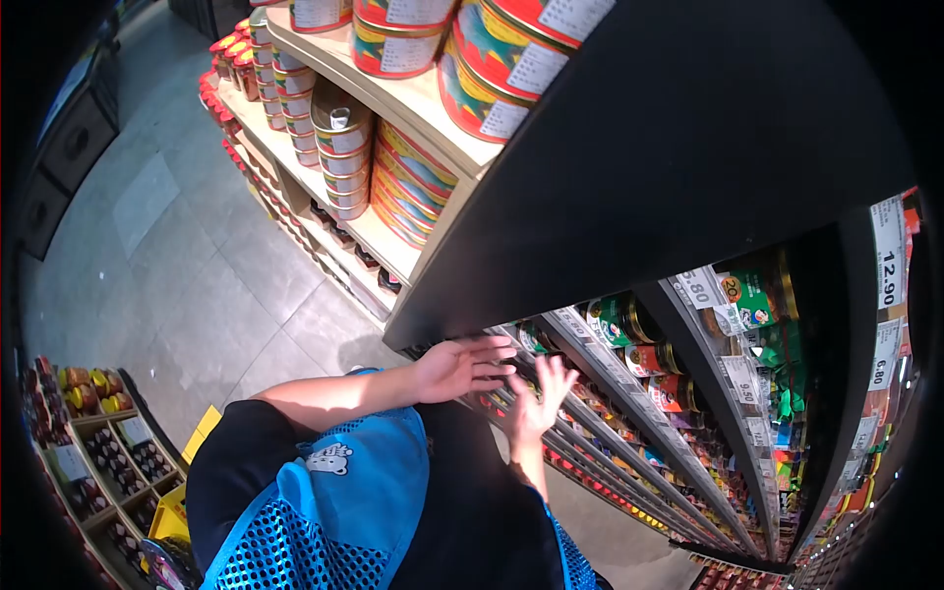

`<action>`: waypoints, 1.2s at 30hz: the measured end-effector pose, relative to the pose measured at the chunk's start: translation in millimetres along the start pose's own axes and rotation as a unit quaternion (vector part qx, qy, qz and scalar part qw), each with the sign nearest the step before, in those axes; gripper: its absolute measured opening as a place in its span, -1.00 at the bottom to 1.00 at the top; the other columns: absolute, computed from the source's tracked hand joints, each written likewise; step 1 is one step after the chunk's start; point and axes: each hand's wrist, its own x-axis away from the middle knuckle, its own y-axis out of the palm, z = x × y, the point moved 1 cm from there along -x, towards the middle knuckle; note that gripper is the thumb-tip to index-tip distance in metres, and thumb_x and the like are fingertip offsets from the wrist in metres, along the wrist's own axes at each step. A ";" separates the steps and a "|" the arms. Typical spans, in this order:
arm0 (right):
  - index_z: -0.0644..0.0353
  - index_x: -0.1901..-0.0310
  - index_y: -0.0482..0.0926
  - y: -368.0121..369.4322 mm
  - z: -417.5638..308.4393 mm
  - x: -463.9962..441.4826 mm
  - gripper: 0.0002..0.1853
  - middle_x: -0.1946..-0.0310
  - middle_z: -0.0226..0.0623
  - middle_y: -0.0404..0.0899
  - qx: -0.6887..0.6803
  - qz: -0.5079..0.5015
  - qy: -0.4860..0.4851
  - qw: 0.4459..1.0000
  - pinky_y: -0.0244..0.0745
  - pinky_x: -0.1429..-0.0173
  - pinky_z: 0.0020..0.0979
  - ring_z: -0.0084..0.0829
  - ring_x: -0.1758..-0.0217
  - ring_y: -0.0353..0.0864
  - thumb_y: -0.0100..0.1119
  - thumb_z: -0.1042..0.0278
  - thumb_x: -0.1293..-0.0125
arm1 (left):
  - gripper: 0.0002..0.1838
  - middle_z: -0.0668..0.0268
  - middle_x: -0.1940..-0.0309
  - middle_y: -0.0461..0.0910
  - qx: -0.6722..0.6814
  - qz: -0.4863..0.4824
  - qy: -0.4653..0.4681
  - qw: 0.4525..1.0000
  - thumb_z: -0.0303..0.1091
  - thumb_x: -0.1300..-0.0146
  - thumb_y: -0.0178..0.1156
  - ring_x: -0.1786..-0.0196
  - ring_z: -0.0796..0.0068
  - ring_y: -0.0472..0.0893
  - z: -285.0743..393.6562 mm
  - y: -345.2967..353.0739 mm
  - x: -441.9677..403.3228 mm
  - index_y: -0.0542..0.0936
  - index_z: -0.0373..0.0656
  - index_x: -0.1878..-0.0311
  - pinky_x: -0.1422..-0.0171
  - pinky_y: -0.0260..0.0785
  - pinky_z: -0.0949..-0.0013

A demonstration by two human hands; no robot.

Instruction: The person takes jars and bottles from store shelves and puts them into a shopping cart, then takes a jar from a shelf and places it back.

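Observation:
My left hand (460,370) stretches out in front of my body, fingers extended and slightly apart, with nothing in it. Close beside it, my right hand (537,401) is raised with its fingers spread, also holding nothing. The fingertips of the two hands are near each other; whether they touch I cannot tell. Both hands are nearest to the shelf rack on the right, where a jar with a green label (612,320) and red-labelled jars (673,393) stand behind price strips (600,346).
A black end panel (649,147) separates the rack from wooden shelves (393,113) with stacked round tins (344,147). Grey floor tiles (226,295) lie to the left. A display stand (113,433) with jars is at lower left. I wear a blue apron (364,472).

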 end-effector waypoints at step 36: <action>0.38 -0.08 0.56 -243.1 11.9 304.8 -0.60 -0.19 0.10 0.49 -0.074 0.062 0.317 0.943 0.25 -0.38 0.05 0.09 -0.29 0.45 0.22 0.37 -0.24 | -0.67 0.38 0.01 0.59 -0.085 0.039 -0.299 0.950 -0.11 -0.57 -0.19 -0.10 0.40 0.55 -397.0 33.1 -13.5 0.49 -0.06 -0.09 -0.27 0.38 0.26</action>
